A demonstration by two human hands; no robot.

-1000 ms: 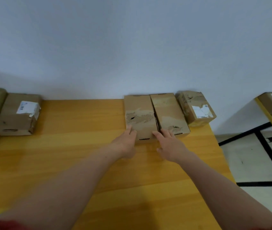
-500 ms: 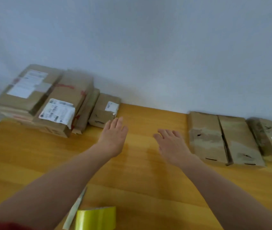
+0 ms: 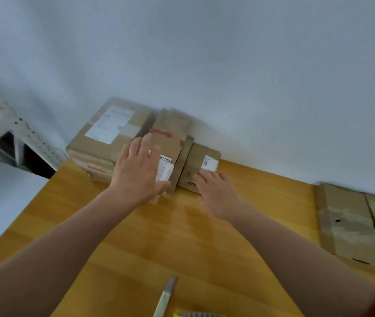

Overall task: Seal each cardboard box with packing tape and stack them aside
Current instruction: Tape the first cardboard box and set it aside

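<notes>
Well short of the fingers lie a cutter and yellow tape roll. The left hand spreads relaxed fingers over the red-taped box; the right hand lays straight fingertips on the small labelled box, gripping nothing.

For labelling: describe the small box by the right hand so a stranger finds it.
On the wooden table, boxes cluster at the far left corner against the wall. The small box is the rightmost there, at the fingertips of the right hand. It is the lowest, with one small white label.
</notes>
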